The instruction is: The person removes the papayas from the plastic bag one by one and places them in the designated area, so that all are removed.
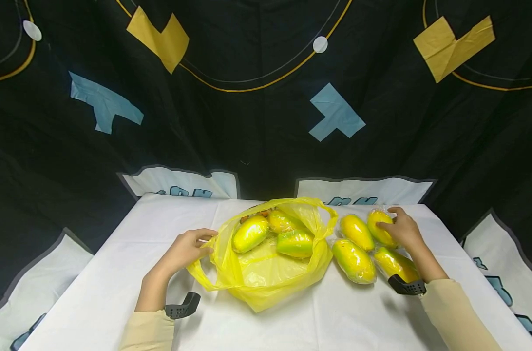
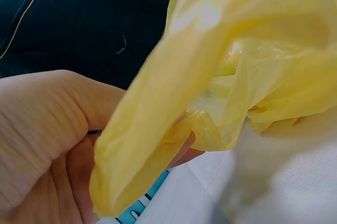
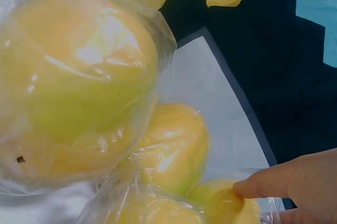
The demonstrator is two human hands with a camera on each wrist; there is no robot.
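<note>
A yellow plastic bag (image 1: 266, 292) lies with its mouth spread wide on the white table. Inside it are plastic-wrapped mangoes (image 1: 251, 234) and something reddish at the back, partly hidden. My left hand (image 1: 184, 251) pinches the bag's left rim; in the left wrist view the film (image 2: 152, 124) hides most of the fingers. Right of the bag sits a group of several wrapped yellow-green mangoes (image 1: 353, 262). My right hand (image 1: 404, 229) grips the far right mango (image 1: 379, 226), thumb on its near side. In the right wrist view, a nearer mango (image 3: 79, 87) fills the left.
A white cloth covers the table (image 1: 117, 292). Behind it hangs a black curtain (image 1: 248, 136) with gold and blue patches. The bag's right handle loop (image 1: 332, 219) stands up close to the loose mangoes. Each wrist wears a black camera band (image 1: 182, 307).
</note>
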